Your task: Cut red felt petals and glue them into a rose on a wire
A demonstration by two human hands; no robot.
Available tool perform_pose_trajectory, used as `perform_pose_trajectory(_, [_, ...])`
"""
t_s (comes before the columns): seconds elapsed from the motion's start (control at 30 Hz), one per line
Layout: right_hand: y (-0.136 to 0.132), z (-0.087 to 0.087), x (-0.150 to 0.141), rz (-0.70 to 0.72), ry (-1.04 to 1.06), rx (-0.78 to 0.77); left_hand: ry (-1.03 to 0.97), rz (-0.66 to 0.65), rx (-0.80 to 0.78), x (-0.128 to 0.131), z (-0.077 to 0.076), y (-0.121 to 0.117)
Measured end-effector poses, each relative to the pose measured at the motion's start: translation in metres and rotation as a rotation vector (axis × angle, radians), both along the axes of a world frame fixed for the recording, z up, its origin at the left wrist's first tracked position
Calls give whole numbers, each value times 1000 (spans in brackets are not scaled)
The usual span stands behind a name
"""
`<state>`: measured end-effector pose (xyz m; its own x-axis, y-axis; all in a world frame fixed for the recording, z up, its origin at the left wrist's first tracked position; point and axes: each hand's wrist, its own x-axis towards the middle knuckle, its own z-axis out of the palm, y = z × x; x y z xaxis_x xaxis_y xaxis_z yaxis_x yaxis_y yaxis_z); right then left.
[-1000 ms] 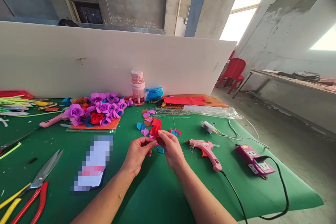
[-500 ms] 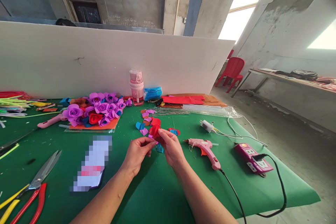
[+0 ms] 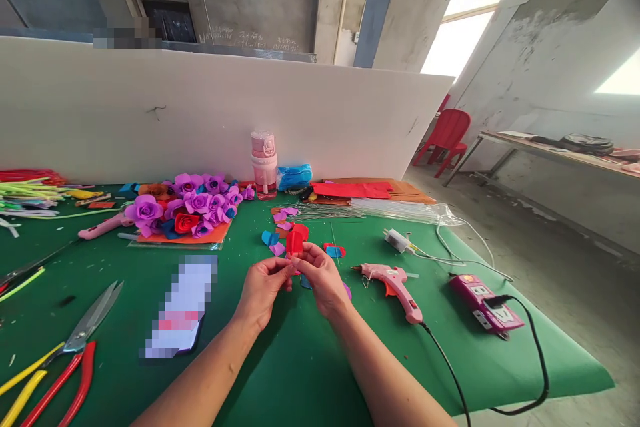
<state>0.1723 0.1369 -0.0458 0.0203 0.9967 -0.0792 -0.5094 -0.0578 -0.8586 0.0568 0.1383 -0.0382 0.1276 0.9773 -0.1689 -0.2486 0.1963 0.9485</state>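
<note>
A red paper petal (image 3: 295,242) stands upright between my fingertips, in front of a few loose cut pieces. My right hand (image 3: 321,280) pinches it low on its right side. Fingers closed, my left hand (image 3: 263,290) meets the right one at the petal's lower edge; its exact grip there is partly hidden. Just behind lie blue pieces (image 3: 270,238) and purple pieces (image 3: 277,249). To the right a red piece with blue on it (image 3: 335,250) rests on the green table cover (image 3: 300,360). A pink hot glue gun (image 3: 393,283) lies right of my hands.
Purple and red paper roses (image 3: 197,203) are heaped at back left, near a pink bottle (image 3: 264,167). A phone (image 3: 180,310) and red-and-yellow-handled shears (image 3: 83,333) lie left. A purple power strip (image 3: 485,303), cords and a white plug (image 3: 397,240) are right. A white board (image 3: 200,107) stands behind.
The red petal has turned and now shows flatter and more upright between my fingers. My right fingers have shifted lower on it. The view has moved slightly.
</note>
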Motion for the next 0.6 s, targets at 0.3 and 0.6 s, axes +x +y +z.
perform_pose_trajectory(0.3, [2,0,2,-30,-22,23,59,-42,17,-1,5,-1])
perform_pose_trajectory(0.6, [-2,8,7,72,65,-56,-34,27,-20,-21,11,13])
